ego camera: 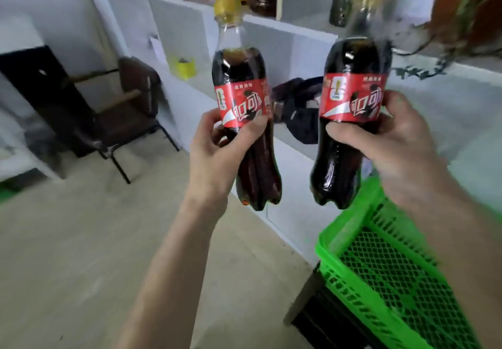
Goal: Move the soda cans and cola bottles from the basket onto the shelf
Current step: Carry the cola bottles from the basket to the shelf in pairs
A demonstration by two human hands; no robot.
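Two clear plastic cola bottles with red labels and yellow caps, both held upright in the air above the pale floor, between the green plastic lattice basket (353, 242) at lower right and the white cubby shelf (298, 36) behind. Left bottle (245, 136) gripped by the left hand (214, 155), thumb and fingers wrapped around the waist at the lower edge of the label. Right bottle (350, 131) gripped by the right hand (391, 142) at the same height, thumb across the front just under the label, fingers curled behind. Bottles well apart from each other, neither touching basket nor shelf.

Both nearly full of dark liquid, with only the necks clear: likely fairly heavy for their size, with the weight low. Plastic walls probably stiff under the pressure of a sealed fizzy drink, so little give under the fingers. Smooth glossy surface, possibly slippery; the narrowed waist under the label looks the surest place to hold, as done now, since the wider shoulder above stops a downward slide. Not fragile like glass, but a drop or hard knock would likely shake up the contents. Lobed bases look stable enough once set flat on a shelf board.

No soda cans visible in the part of the basket shown; a dark bag (301, 109) in one lower cubby.
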